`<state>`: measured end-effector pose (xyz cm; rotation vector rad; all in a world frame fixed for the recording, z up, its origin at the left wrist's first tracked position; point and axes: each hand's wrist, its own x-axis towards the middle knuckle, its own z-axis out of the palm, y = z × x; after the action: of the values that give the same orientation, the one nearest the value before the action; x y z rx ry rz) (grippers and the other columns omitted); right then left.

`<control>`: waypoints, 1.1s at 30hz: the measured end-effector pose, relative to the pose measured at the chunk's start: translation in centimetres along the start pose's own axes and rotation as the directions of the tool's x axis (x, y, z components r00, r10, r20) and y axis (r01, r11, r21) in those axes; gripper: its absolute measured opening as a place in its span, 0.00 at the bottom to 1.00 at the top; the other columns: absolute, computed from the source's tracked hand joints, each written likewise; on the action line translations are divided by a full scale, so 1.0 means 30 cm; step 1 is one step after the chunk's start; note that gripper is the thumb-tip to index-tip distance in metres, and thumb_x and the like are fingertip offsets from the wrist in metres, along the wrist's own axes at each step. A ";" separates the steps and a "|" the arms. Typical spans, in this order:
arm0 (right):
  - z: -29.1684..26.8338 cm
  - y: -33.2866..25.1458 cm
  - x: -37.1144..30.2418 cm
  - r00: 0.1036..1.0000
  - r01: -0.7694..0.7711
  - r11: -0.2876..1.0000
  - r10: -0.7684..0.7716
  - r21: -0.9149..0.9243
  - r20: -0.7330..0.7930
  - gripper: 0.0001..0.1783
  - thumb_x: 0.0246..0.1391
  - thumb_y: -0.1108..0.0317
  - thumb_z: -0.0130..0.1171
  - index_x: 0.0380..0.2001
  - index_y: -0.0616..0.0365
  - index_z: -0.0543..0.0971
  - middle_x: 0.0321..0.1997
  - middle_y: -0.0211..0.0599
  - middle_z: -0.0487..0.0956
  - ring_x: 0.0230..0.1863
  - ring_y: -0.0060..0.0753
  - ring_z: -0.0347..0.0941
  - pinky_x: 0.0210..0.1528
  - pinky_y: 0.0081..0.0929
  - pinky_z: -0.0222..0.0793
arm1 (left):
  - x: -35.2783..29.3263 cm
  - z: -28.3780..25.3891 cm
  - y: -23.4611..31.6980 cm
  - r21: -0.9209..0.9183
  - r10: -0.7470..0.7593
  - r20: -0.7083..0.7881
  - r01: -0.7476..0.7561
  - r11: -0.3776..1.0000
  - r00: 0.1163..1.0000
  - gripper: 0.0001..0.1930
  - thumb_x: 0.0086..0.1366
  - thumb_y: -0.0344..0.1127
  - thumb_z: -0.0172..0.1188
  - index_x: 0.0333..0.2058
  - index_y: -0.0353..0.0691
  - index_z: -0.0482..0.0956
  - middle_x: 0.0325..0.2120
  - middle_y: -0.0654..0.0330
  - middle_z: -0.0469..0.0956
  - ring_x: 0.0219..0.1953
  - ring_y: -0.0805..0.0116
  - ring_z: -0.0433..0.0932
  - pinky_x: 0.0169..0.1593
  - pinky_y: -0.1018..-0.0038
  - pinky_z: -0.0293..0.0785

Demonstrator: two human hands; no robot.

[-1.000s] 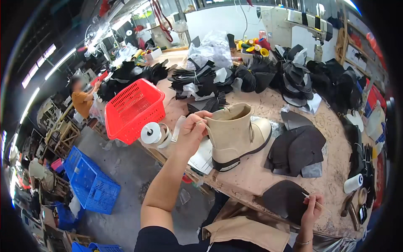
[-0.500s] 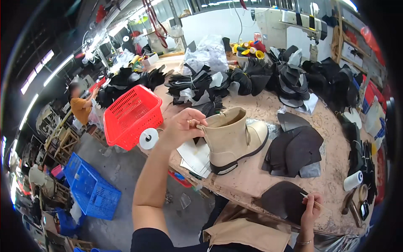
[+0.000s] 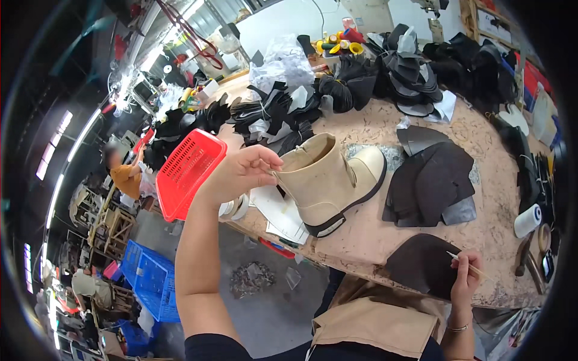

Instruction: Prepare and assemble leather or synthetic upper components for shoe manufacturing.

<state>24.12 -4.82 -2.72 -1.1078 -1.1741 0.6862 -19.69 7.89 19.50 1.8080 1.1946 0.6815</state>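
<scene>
While a beige boot (image 3: 328, 186) stands upright near the front edge of a cluttered worktable (image 3: 355, 249), seen in the head view, a hard tug at its rear rim could tip it, and a slip of the thin pale stick (image 3: 453, 256) could scratch the dark piece (image 3: 421, 265) beneath. The left hand (image 3: 244, 171) arches in, wrist bent, fingers curled at that rim; whether they pinch it cannot be told. The right hand (image 3: 465, 274), lower down, pinches the stick.
</scene>
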 end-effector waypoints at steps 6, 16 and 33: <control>-0.002 0.010 -0.001 0.999 0.031 0.999 -0.031 0.012 0.025 0.05 0.62 0.73 0.48 0.31 0.60 0.69 0.31 0.32 0.70 0.28 0.19 0.65 0.33 0.16 0.63 | -0.013 0.005 -0.010 0.116 -0.030 0.015 0.028 0.993 0.999 0.11 0.60 0.22 0.60 0.42 0.36 0.75 0.34 0.67 0.75 0.37 0.81 0.75 0.42 0.84 0.73; 0.005 -0.015 -0.005 1.000 -0.001 1.000 0.001 -0.001 0.007 0.05 0.61 0.75 0.48 0.30 0.61 0.69 0.30 0.34 0.70 0.28 0.21 0.66 0.33 0.17 0.63 | -0.103 -0.181 0.062 0.199 0.282 -0.598 -0.201 0.959 0.750 0.06 0.68 0.29 0.52 0.41 0.37 0.74 0.29 0.69 0.73 0.30 0.82 0.69 0.36 0.83 0.67; 0.006 -0.036 0.009 1.000 -0.002 1.000 0.002 -0.025 0.017 0.05 0.62 0.72 0.49 0.31 0.59 0.71 0.26 0.30 0.72 0.27 0.19 0.68 0.33 0.17 0.65 | -0.089 -0.088 -0.396 0.848 0.596 -0.529 0.341 0.407 0.604 0.29 0.57 0.24 0.55 0.59 0.36 0.60 0.58 0.43 0.60 0.62 0.46 0.59 0.63 0.57 0.57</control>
<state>23.90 -4.89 -1.62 -1.1260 -1.1994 0.6857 -28.30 8.62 10.52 2.6673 2.4266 1.1629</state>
